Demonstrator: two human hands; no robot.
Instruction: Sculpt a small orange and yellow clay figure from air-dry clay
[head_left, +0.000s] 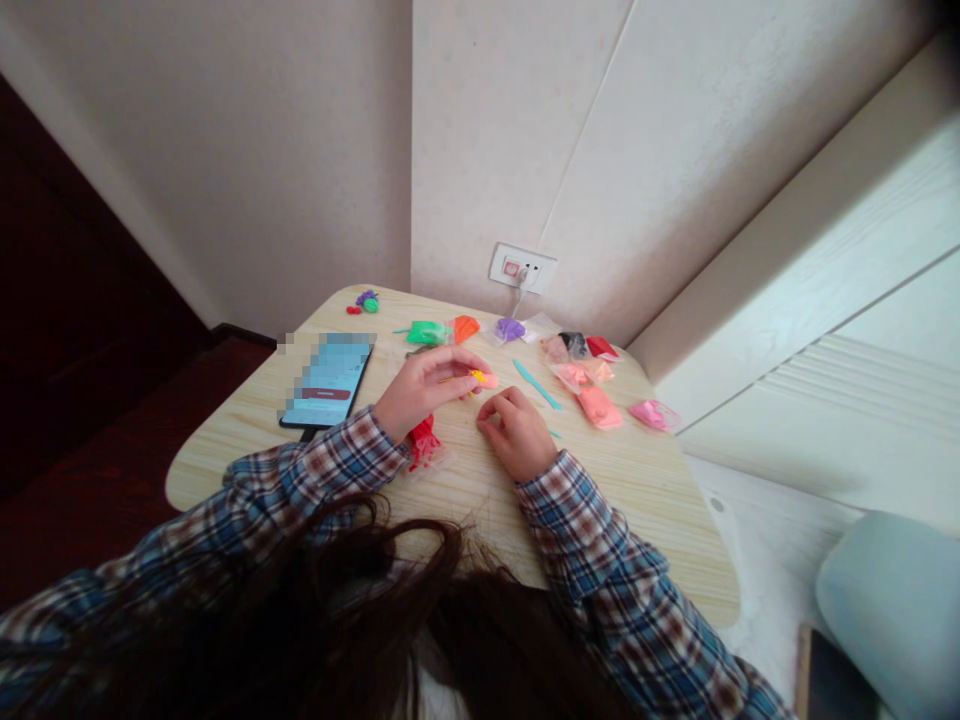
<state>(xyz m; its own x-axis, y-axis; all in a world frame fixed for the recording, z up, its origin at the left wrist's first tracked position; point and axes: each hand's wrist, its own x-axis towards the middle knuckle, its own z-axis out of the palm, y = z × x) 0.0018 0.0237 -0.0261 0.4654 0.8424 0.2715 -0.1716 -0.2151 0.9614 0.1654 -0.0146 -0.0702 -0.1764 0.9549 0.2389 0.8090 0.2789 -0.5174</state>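
My left hand [427, 388] pinches a small yellow and pink clay piece [487, 381] above the middle of the table. Just to the right and nearer to me, my right hand [517, 432] is closed, its thumb and fingers together; whatever lies between them is too small or hidden to name. Below my left wrist lies an opened bag of red clay [424, 440], partly covered by the wrist. A light-blue plastic modelling knife [537, 385] rests on the tabletop beyond my right hand.
A phone [330, 382] lies at the left of the wooden table [630, 510]. Green [427, 333], orange [466, 329] and purple [510, 330] clay bags line the back; pink bags [600, 407] sit at the right. Small shaped clay pieces [370, 303] are at the back left corner.
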